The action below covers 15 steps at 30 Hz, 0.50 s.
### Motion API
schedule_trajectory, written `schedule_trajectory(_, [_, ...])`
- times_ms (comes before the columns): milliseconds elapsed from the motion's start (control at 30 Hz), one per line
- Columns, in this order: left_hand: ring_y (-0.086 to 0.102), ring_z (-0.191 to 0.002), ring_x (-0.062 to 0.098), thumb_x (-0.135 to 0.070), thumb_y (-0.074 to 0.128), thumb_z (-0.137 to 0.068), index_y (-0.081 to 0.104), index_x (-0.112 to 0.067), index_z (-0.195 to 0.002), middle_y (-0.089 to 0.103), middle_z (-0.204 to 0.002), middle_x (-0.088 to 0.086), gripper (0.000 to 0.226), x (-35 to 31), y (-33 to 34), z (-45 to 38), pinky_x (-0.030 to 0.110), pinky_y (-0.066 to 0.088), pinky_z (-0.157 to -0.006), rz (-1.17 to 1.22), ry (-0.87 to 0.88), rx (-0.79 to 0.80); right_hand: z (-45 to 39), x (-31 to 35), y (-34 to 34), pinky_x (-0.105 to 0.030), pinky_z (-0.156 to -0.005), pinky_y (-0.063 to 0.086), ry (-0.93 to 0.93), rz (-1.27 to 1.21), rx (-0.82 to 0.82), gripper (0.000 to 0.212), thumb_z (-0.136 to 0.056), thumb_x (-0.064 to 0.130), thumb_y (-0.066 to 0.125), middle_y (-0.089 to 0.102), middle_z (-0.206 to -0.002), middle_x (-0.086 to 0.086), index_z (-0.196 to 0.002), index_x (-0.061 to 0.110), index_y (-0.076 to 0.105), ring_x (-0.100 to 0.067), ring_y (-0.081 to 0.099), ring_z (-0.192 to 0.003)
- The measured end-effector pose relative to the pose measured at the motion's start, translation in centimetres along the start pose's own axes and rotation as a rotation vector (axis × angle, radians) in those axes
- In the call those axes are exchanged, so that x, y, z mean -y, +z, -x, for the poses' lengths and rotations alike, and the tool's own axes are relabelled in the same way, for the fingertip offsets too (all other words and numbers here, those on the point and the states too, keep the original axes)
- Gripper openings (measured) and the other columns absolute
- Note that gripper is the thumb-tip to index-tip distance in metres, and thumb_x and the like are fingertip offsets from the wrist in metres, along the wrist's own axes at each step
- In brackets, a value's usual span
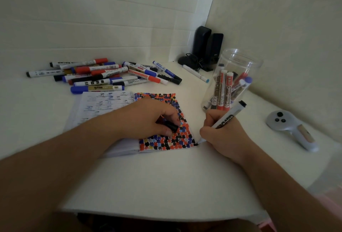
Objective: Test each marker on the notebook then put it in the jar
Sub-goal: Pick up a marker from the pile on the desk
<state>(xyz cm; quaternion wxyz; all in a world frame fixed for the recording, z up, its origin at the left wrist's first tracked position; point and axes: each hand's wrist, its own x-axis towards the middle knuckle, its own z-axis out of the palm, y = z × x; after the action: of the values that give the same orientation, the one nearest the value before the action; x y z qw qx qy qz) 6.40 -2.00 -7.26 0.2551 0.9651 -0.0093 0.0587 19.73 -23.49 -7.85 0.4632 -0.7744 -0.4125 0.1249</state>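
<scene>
We are partway through: our right hand (221, 135) grips an uncapped marker (224, 120) with its tip at the notebook (164, 120) page's near right corner, while our left hand (149, 119) pins the page, holding the black cap (171, 126). A few markers already stand in the jar (233, 82) at right, but a large pile (103, 74) waits on the far worktop (166, 180), so we judge most remain

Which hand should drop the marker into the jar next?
Probably the right hand: it grips the marker, and the jar stands just beyond it. The left hand holds the black cap.

The right hand (224, 135) grips a marker (224, 120), its tip apparently touching the notebook (166, 139) corner; the left hand (148, 119) beside it pinches a black cap (171, 126).
</scene>
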Motion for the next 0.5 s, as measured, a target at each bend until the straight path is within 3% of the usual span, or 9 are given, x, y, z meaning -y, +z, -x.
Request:
schedule_trajectory(167, [0.058, -0.100, -0.016, -0.037, 0.078, -0.088, 0.064, -0.052, -0.109, 0.065, -0.106, -0.032, 0.029, -0.08, -0.03, 0.04, 0.011, 0.043, -0.087, -0.003, 0.001, -0.001, -0.15, -0.28, -0.38, -0.026, -0.048, 0.038, -0.001, -0.067, 0.001, 0.033, -0.073, 0.007, 0.072, 0.047, -0.058, -0.014, -0.058, 0.011, 0.043, -0.022, 0.042, -0.055])
schedule_trajectory(300, [0.059, -0.101, -0.012, -0.037, 0.078, -0.088, 0.064, -0.051, -0.110, 0.066, -0.108, -0.030, 0.029, -0.16, -0.08, 0.00, 0.015, 0.047, -0.089, -0.007, -0.002, 0.005, -0.13, -0.44, -0.26, -0.023, -0.049, 0.041, -0.004, 0.028, 0.003, 0.031, -0.081, -0.003, 0.074, 0.049, -0.066, -0.026, -0.069, -0.005, 0.045, -0.019, 0.045, -0.055])
schedule_trajectory(500, [0.058, -0.099, -0.014, -0.037, 0.078, -0.088, 0.061, -0.056, -0.105, 0.065, -0.106, -0.032, 0.031, -0.22, -0.09, 0.06, 0.012, 0.044, -0.086, -0.007, -0.007, 0.000, -0.11, -0.36, -0.40, -0.024, -0.051, 0.041, 0.012, -0.001, 0.027, 0.035, -0.076, 0.003, 0.074, 0.048, -0.068, -0.028, -0.061, 0.005, 0.042, -0.021, 0.045, -0.057])
